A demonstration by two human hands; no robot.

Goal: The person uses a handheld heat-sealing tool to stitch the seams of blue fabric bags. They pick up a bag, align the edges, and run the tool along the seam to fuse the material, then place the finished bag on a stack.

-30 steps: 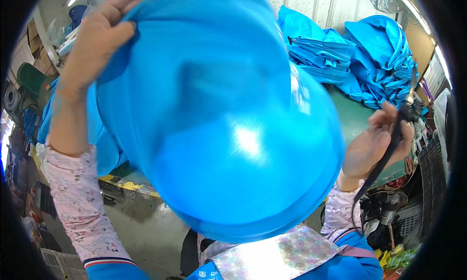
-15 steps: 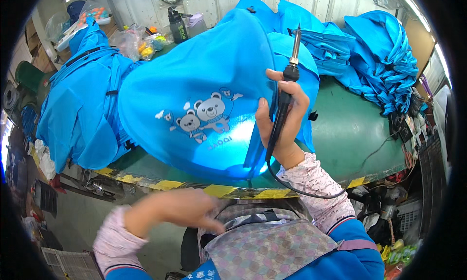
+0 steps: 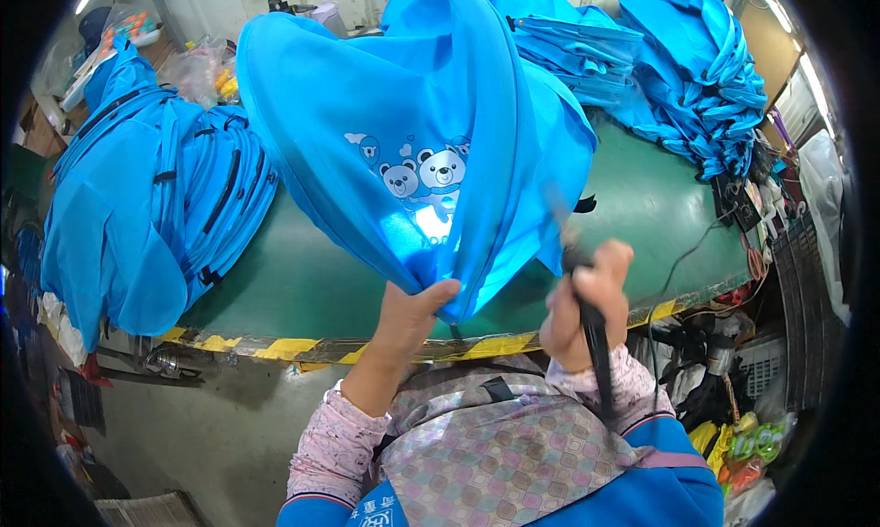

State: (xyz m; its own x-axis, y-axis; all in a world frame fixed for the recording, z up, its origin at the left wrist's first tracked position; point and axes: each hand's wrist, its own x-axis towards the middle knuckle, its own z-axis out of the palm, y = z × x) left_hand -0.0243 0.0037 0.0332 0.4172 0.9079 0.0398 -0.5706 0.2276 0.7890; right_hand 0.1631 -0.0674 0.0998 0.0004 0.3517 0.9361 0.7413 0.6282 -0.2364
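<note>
My left hand is closed on the near lower edge of a blue fabric canopy, thumb on top. The canopy has a stiff curved rim and a print of two bears; its near end is bunched and lifted at the table's front edge. My right hand is closed around the black handle of a soldering iron, just right of the canopy. The iron's tip points up and away, blurred by motion and apart from the cloth. A black cord hangs beside my right forearm.
A green table has a yellow-and-black striped front edge. Stacks of folded blue canopies lie at the left and back right. Plastic bags with small coloured items stand at the back left. Bagged goods sit below, at the right.
My left hand has come up from near my lap and taken hold of the canopy's near edge. The canopy has folded upward. My right hand has lowered toward me with the soldering iron.
</note>
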